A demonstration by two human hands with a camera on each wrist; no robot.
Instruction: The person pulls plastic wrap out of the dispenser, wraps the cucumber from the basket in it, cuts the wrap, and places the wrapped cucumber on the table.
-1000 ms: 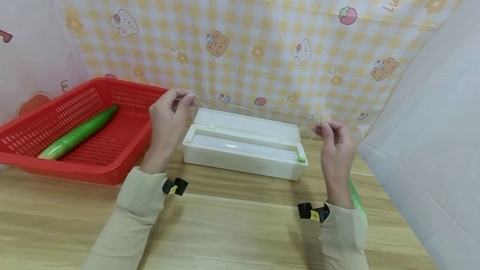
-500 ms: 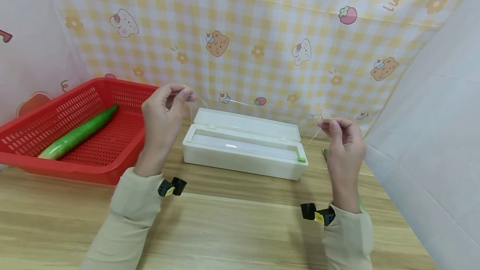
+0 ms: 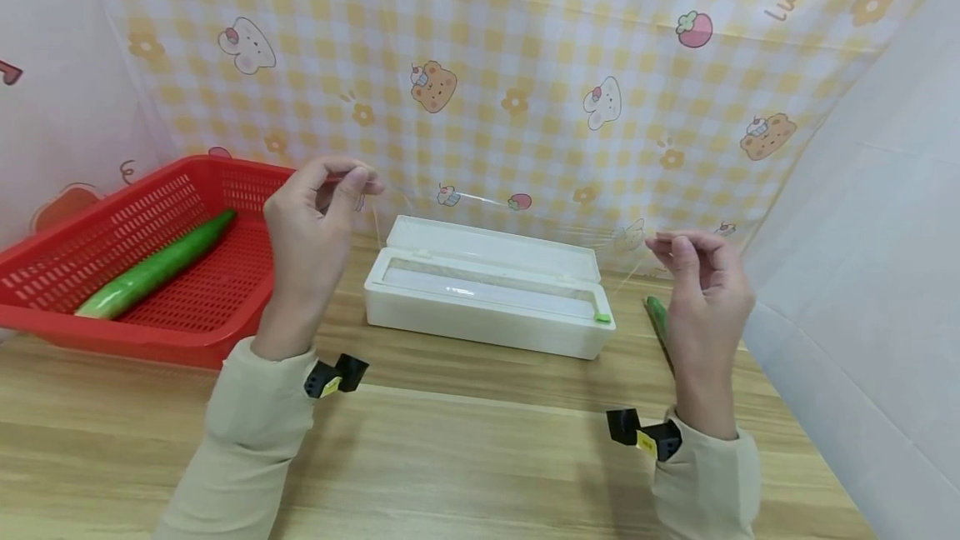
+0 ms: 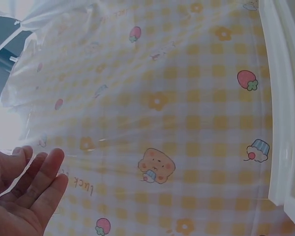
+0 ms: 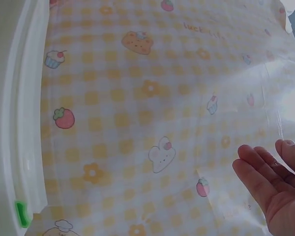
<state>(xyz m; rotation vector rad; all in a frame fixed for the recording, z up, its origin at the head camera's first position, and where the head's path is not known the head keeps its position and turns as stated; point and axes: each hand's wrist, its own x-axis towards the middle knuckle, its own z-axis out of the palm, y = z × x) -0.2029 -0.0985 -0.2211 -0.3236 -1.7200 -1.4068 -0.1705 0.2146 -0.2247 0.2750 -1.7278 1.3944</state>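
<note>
A sheet of clear cling film (image 3: pixel 480 198) stretches between both hands, above and behind a white cling film box (image 3: pixel 487 319). Its left corner is pinched by my left hand (image 3: pixel 309 252), thumb against fingertips, up and left of the box. My right hand (image 3: pixel 708 302) pinches the other corner, to the right of the box and slightly lower. The box's lid (image 3: pixel 491 248) is flipped back, and a green slider (image 3: pixel 602 318) sits at its right end. In both wrist views the film is nearly invisible against the checked cloth, showing mostly as glare and creases.
A red basket (image 3: pixel 142 338) on the left holds a long green cucumber (image 3: pixel 161 269). Another green, elongated vegetable (image 3: pixel 657 317) lies on the table behind my right hand, mostly hidden. A checked cloth (image 3: pixel 517 48) hangs behind, and a white sheet (image 3: pixel 862 273) borders the right side.
Both hands have moved apart and slightly upward, the left one leftward and the right one rightward, spreading the film. The tip of the right-hand vegetable has come into view.
</note>
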